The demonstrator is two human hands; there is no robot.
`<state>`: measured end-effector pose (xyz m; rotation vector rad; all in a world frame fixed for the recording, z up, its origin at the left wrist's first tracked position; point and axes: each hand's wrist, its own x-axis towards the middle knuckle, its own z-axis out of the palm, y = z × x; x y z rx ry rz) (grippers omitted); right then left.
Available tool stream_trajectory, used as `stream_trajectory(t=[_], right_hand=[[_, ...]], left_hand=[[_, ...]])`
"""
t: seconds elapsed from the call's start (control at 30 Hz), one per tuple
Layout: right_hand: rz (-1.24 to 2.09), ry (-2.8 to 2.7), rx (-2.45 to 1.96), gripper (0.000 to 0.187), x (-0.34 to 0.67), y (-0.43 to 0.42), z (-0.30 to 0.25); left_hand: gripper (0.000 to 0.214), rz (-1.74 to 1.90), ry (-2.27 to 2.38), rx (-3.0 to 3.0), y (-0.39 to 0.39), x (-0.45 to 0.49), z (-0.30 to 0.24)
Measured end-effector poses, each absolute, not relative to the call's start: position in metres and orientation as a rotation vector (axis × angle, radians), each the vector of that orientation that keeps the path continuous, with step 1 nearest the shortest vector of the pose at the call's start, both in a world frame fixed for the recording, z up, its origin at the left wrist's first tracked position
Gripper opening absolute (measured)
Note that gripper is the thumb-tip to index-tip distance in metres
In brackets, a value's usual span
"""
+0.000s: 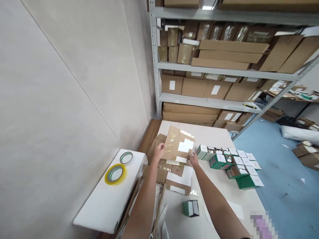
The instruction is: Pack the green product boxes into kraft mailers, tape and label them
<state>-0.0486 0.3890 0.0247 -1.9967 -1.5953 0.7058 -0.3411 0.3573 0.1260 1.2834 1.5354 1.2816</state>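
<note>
My left hand [159,151] and my right hand [193,159] together hold up a flattened piece of brown cardboard [178,144] with white labels and clear tape on it. The left hand pinches its left edge, and the right grips its lower right corner. Under it lies a heap of more flattened cardboard pieces [171,176] on the white table [216,136]. Both forearms reach in from the bottom of the view.
Several small green and white boxes [231,164] stand in rows to the right, and one more [190,208] sits near me. Two tape rolls [115,173] lie on a white block at the left. Grey shelving [211,71] with brown cartons stands behind the table. Blue floor lies at the right.
</note>
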Motion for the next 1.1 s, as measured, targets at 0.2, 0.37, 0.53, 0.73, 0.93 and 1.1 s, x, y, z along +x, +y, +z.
stream_trajectory(t=[0.2, 0.37, 0.53, 0.73, 0.93, 1.1], right_hand=[[0.963, -1.186, -1.648, 0.059, 0.012, 0.386, 0.107], [0.932, -1.063, -1.356, 0.057, 0.06, 0.344, 0.156], [0.904, -0.967, -1.218, 0.054, 0.109, 0.286, 0.179], [0.907, -0.891, -1.142, 0.055, 0.176, 0.206, 0.171], [0.904, -0.834, -1.181, 0.056, 0.231, 0.123, 0.136], [0.914, -0.929, -1.295, 0.05, 0.249, 0.056, 0.096]], left_hand=[[0.034, 1.503, 1.304, 1.175, 0.327, -0.332, 0.171], [0.058, 1.572, 1.154, 1.138, 0.293, -0.299, 0.197], [0.059, 1.567, 1.13, 1.24, 0.251, -0.252, 0.222], [0.055, 1.549, 1.11, 1.31, 0.186, -0.189, 0.229], [0.053, 1.472, 1.215, 1.324, 0.114, -0.13, 0.196], [0.052, 1.454, 1.315, 1.295, 0.054, -0.101, 0.15]])
